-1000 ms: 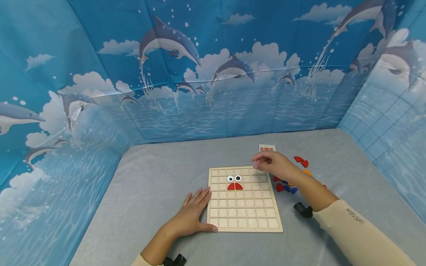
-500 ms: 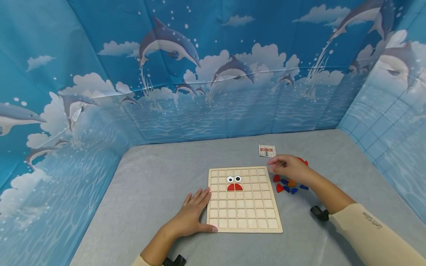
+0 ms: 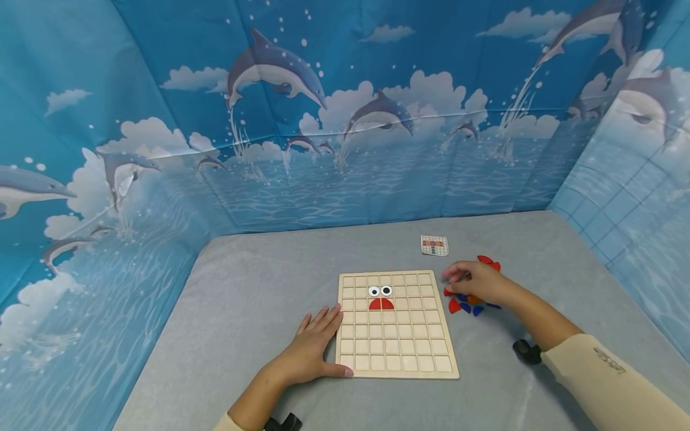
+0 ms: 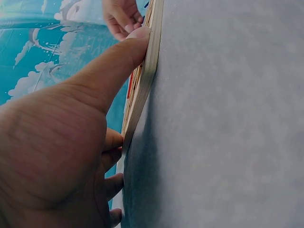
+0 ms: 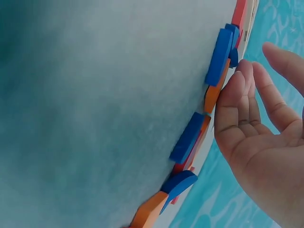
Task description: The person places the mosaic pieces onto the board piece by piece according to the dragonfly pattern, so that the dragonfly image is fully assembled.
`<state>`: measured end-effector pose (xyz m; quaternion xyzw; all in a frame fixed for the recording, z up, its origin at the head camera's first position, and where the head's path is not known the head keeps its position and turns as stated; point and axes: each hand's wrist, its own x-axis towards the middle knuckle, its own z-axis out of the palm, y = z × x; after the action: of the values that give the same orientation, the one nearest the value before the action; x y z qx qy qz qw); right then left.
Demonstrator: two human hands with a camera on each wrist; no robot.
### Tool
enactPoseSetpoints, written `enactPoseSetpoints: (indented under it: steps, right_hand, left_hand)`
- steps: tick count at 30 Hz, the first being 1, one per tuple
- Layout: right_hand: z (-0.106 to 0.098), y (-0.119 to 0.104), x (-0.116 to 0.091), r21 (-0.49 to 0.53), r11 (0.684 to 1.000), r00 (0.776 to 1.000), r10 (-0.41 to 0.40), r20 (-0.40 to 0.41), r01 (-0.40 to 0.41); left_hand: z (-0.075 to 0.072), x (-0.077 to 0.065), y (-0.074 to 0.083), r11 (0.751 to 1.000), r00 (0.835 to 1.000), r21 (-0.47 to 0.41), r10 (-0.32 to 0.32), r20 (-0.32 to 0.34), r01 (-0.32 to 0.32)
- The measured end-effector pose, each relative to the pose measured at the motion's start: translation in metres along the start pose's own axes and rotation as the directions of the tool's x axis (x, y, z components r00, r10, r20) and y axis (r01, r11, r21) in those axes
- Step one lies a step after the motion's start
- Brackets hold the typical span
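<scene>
Against the left edge of a wooden grid board [image 3: 399, 346] rests my left hand [image 3: 312, 350], fingers extended and thumb on the near corner. In the left wrist view that thumb [image 4: 118, 59] lies along the board's rim. Two round eye pieces [image 3: 386, 291] sit on the board above two red quarter-round pieces [image 3: 375, 304]. My right hand [image 3: 480, 282] is over the loose pieces right of the board, partly hiding them. Its fingers bend loosely, thumb apart, with nothing between them in the right wrist view; a blue piece [image 5: 219, 57] and an orange piece [image 5: 149, 210] are close by.
A small printed card [image 3: 434, 245] lies behind the board's far right corner. Red pieces [image 3: 485, 259] show beyond my right hand, and a blue piece [image 3: 477, 310] shows nearer. A dolphin-print curtain [image 3: 345, 179] rises behind the grey cloth surface [image 3: 259, 269].
My right hand has moved right and nearer, from the board's far right corner to over the loose pieces, uncovering the printed card. My left hand stays at the board's edge.
</scene>
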<state>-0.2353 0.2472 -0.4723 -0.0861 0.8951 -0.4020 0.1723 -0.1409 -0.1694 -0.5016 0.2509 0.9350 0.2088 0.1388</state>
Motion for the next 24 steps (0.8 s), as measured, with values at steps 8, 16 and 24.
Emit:
enactPoseSetpoints:
  steps: [8,16,24]
  right_hand:
    - [0.0009,0.0018,-0.0026,-0.005,1.000,1.000,0.005,-0.003,-0.005]
    - [0.0032,0.0013,-0.0020,-0.026,1.000,0.999,-0.010,0.030,0.011]
    - [0.0054,0.0033,-0.0002,-0.078,0.997,0.999,-0.025,0.023,0.027]
  left_hand:
    - [0.0010,-0.0004,-0.0006,1.000,1.000,-0.007,0.002,-0.004,-0.002]
    - [0.0008,-0.0002,-0.0009,1.000,1.000,-0.004,0.012,-0.004,-0.012]
    - [0.0006,0.0002,-0.0004,1.000,1.000,0.004,-0.004,0.002,0.004]
